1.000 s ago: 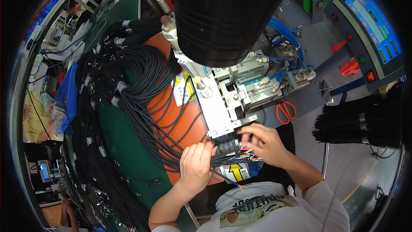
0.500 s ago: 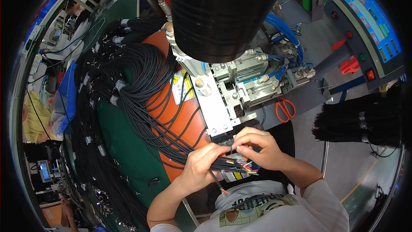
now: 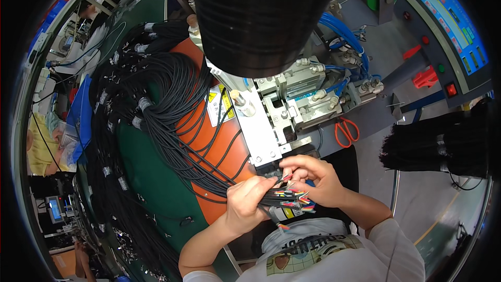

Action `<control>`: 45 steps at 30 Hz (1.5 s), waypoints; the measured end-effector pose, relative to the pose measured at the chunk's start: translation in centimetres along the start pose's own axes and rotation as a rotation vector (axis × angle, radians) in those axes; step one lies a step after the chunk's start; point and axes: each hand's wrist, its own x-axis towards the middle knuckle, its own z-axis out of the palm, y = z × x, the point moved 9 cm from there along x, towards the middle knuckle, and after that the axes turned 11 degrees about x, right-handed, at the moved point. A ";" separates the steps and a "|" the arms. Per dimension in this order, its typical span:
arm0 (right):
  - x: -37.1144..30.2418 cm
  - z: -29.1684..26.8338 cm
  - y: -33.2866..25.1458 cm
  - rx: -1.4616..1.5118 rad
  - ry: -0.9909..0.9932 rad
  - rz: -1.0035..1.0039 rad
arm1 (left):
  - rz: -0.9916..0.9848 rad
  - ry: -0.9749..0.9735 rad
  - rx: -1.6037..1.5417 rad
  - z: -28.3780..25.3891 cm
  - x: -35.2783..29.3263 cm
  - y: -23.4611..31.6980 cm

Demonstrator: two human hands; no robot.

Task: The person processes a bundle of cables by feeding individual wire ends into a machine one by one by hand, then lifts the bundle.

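Note:
My left hand is closed in a pinch on a black cable near its end, just in front of the machine. Short red and pale wires stick out of that cable past my fingertips. Close to those wires is my right hand, its fingers bent together; what lies between them is too small to make out. A bundle of black cables passes by my left hand. Its stripped ends show several coloured wires below my right hand.
A bench machine with metal blocks and blue air hoses stands ahead. Orange-handled scissors lie right of it. Black cable coils cover the orange board. A screen and a hanging black bundle are at right.
Coloured wires now show at the end of the cable in my left fingertips, where dark covering was before. My right fingers have opened out slightly and shifted.

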 end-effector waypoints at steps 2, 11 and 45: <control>0.2 0.1 -0.9 -0.142 -0.052 -0.207 | 0.084 0.064 0.081 0.1 0.0 0.6; 0.4 -0.1 2.7 0.476 -0.019 0.380 | 0.219 0.020 0.261 0.5 -0.1 2.4; 1.3 -0.9 1.1 0.244 -0.172 0.160 | 0.017 -0.163 -0.100 1.9 1.3 0.1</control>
